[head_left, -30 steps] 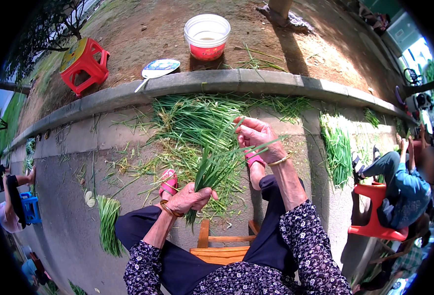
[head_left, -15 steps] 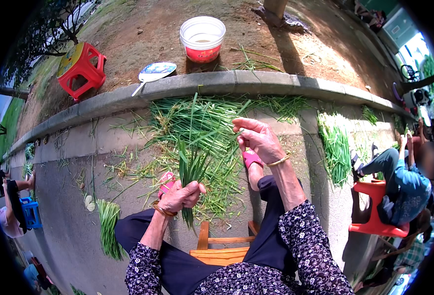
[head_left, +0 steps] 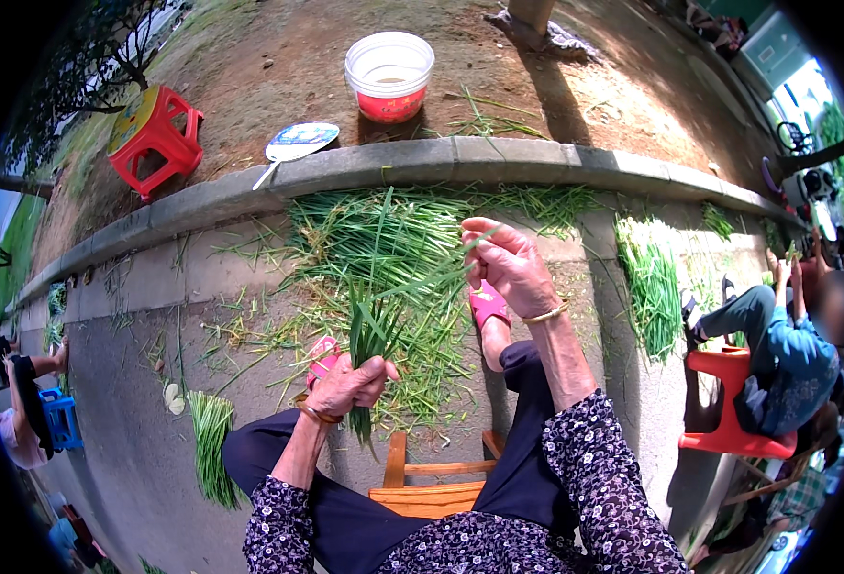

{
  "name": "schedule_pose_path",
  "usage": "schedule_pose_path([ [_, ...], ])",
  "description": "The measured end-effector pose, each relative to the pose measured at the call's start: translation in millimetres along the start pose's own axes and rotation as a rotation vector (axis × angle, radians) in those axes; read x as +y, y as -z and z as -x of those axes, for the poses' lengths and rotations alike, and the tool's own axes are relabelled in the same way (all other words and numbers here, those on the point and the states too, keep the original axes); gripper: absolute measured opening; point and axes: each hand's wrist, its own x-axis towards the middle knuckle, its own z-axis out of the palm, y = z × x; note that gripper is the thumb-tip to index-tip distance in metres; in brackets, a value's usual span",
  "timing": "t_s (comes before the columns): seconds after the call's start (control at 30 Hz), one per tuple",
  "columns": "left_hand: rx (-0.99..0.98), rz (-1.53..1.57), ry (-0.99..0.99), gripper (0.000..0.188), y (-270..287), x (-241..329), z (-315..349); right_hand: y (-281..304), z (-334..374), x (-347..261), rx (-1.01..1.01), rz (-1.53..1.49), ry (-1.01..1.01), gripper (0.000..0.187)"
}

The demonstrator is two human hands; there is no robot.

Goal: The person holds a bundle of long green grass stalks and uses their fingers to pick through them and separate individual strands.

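My left hand (head_left: 350, 385) is closed round a small upright bunch of garlic chives (head_left: 371, 330), its leaf tips pointing away from me. Higher up and to the right, my right hand (head_left: 511, 270) has thumb and fingers pinched on a long chive leaf (head_left: 424, 283), which slants from near the bunch. Beyond both hands a large heap of chives (head_left: 360, 230) lies along the kerb. Loose trimmings (head_left: 432, 378) are scattered on the pavement between my feet.
A neat chive bundle (head_left: 213, 445) lies left of my knee, another (head_left: 649, 287) to the right. Past the kerb (head_left: 422, 161) are a white-and-red bucket (head_left: 390, 91), a hand fan (head_left: 301, 141) and a red stool (head_left: 159, 143). A person in blue (head_left: 793, 368) sits at right.
My right hand has shifted slightly, its fingers curling in more. A long leaf now stretches from near the bunch to it. My left hand keeps its grip, almost unmoved.
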Motion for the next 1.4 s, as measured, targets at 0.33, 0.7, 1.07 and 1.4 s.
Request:
schedule_pose_path([
  [0.33,-0.046,-0.017,0.017,0.032,3,0,1,-1,0,-6,0.011,0.008,0.042,0.024],
  [0.7,0.033,-0.019,0.011,0.032,-4,3,-2,1,2,-8,0.039,0.008,0.072,0.020],
  [1.07,-0.038,-0.015,0.082,0.032,1,1,-1,7,0,-5,0.077,0.027,0.070,0.015],
  [1.4,-0.049,0.064,0.140,0.033,-9,-6,-2,18,-7,7,0.224,-0.066,0.092,0.010],
])
